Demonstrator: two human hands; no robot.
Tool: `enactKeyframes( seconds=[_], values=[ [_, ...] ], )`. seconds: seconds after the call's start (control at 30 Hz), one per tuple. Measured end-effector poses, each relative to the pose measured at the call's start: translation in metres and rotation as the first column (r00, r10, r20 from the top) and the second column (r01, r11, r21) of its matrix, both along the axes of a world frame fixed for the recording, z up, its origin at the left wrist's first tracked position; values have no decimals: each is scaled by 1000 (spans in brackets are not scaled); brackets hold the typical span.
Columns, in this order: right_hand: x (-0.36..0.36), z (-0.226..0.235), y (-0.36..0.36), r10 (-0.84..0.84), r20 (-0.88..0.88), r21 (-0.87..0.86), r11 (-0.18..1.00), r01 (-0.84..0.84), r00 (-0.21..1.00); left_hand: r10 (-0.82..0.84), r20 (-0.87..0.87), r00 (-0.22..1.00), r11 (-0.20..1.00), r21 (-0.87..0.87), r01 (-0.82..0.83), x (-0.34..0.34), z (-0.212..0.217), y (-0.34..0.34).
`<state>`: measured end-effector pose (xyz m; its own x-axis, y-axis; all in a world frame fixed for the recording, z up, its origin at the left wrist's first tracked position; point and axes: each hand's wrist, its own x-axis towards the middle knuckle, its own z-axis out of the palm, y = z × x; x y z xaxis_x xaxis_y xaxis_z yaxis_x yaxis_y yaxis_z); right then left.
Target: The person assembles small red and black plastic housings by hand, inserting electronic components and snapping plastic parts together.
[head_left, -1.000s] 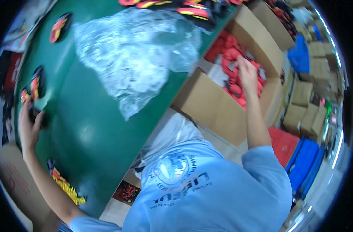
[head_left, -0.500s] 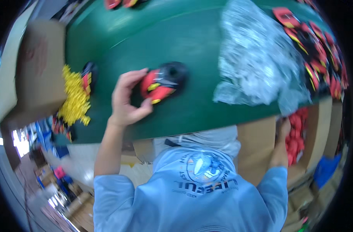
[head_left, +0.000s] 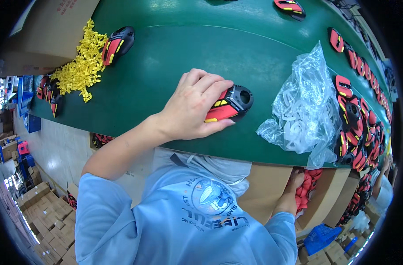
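A red, black and yellow plastic shell (head_left: 224,107) with a round hole at its right end rests on the green worktable. My left hand (head_left: 195,106) is closed over its left part, the thumb on the near side and the fingers on the far side, hiding much of it. Down below the table edge, my right hand (head_left: 297,178) reaches into a cardboard box (head_left: 272,183) beside red plastic parts (head_left: 308,187). The fingers of that hand are mostly hidden. Another red and black shell (head_left: 117,45) lies at the left, touching a heap of small yellow clips (head_left: 84,62).
A clear plastic bag (head_left: 305,104) of whitish parts lies right of my left hand. Piled shells (head_left: 358,128) crowd the table's right end, with a row of shells (head_left: 363,66) behind. A large carton (head_left: 42,35) stands at far left. At far right another person's arm (head_left: 382,176) shows.
My left hand has closed further over the shell, its back now covering the left part. My right hand stays in the box. The whole view has shifted.
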<state>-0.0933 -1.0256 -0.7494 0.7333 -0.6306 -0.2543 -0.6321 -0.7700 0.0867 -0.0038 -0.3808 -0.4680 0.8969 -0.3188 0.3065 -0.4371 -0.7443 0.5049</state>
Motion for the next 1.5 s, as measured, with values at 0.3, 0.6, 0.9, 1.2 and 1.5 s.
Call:
enactKeyframes(
  seconds=[0.3,0.6,0.9,1.2,1.5],
  values=[
    [11,249,157,-455,733,666,629,-400,506,-133,-57,989,991,-9,133,0,2,20],
    [109,303,375,237,658,735,2,-678,714,-144,-22,989,989,-31,143,-3,-11,21],
    [128,291,398,162,391,919,-126,-374,906,-137,15,990,979,-154,137,-6,-13,23],
    [168,316,423,706,565,684,-111,-721,427,-164,26,986,977,-136,166,-6,-16,24],
    [134,279,431,521,850,88,2,-996,76,-123,3,992,983,-140,122,-8,-15,21]
  ],
)
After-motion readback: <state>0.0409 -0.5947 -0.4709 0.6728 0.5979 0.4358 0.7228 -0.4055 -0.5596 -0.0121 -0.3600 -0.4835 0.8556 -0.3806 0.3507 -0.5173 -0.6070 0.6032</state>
